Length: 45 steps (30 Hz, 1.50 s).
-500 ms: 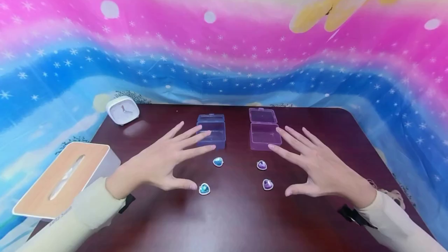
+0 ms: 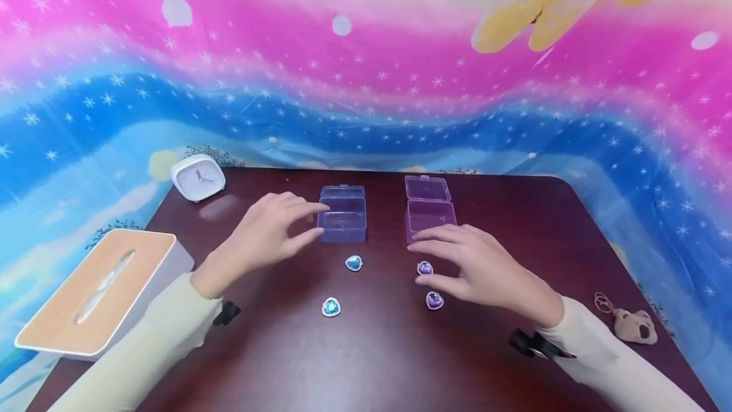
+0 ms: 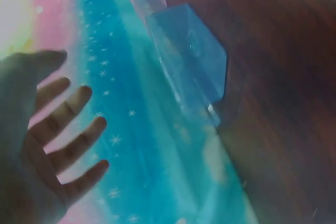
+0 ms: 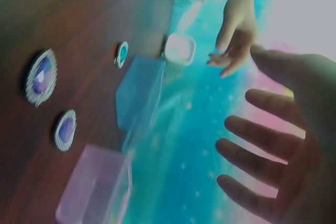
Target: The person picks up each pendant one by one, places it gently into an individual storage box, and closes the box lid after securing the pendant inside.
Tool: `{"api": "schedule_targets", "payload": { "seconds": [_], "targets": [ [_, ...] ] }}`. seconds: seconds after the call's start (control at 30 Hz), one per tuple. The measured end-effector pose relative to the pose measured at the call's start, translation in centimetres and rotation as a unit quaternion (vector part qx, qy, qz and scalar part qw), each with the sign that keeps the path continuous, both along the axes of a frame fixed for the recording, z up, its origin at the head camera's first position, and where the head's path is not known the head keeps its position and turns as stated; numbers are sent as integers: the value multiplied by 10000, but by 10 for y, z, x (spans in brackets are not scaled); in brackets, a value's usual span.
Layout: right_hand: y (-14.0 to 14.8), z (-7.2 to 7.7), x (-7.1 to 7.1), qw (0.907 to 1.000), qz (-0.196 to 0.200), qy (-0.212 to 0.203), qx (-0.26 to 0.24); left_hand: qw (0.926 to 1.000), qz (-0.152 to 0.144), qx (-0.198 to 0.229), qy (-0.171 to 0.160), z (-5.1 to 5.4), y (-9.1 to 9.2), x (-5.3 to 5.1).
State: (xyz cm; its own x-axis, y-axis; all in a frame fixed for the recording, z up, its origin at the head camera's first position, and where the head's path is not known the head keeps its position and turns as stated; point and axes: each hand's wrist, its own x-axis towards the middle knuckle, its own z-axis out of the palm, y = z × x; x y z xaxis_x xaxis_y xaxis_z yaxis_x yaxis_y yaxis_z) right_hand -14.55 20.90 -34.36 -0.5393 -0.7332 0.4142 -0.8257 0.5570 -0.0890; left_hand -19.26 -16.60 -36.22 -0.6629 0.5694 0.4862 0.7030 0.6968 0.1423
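Observation:
My left hand (image 2: 262, 231) hovers left of a clear blue plastic box (image 2: 343, 224), its fingers loosely bent and holding nothing. The box's lid stands raised. My right hand (image 2: 483, 266) hangs in front of a clear pink-purple box (image 2: 429, 189), also lid up, and partly covers it in the head view. Below that hand's fingertips are two purple heart-shaped gems with beaded rims, the upper gem (image 2: 424, 268) and the lower gem (image 2: 434, 300). Two blue heart gems, the farther gem (image 2: 354, 263) and the nearer gem (image 2: 331, 307), lie in front of the blue box.
A tissue box (image 2: 103, 291) with a wooden top stands at the left edge of the dark table (image 2: 343, 367). Behind it sits a white clock (image 2: 198, 178). A bear-shaped keychain (image 2: 635, 326) lies at the right, beside my right sleeve. A printed cloth (image 2: 366, 81) hangs behind.
Both hands had widely spread fingers and now have them drawn together and bent. The right hand has moved left, uncovering the keychain; the left hand has drawn back from the blue box.

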Motion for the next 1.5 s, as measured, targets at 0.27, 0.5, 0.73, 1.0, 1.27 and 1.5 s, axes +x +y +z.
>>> {"api": "schedule_targets", "payload": {
  "seconds": [0.27,0.5,0.73,1.0,1.27,1.5],
  "targets": [
    [-46,-18,-26,9880,-429,-1323,668,9796,779,13,-1851,-26,9,-22],
    [-88,-49,-42,9773,-840,-1418,1329,9652,891,58,-2458,-45,4,-28],
    [-113,-73,-44,9766,-861,-1231,1540,9672,867,40,-2386,-58,2,-35],
    [-125,-81,-46,9771,-945,-1015,1614,9730,836,55,-2150,-62,3,-38],
    [-125,-85,-52,9751,-915,-1250,1589,9744,709,-11,-2135,-64,5,-40],
    [-123,-84,-55,9728,-886,-1675,1335,9771,655,-5,-2025,-66,4,-41]
  ]
}}
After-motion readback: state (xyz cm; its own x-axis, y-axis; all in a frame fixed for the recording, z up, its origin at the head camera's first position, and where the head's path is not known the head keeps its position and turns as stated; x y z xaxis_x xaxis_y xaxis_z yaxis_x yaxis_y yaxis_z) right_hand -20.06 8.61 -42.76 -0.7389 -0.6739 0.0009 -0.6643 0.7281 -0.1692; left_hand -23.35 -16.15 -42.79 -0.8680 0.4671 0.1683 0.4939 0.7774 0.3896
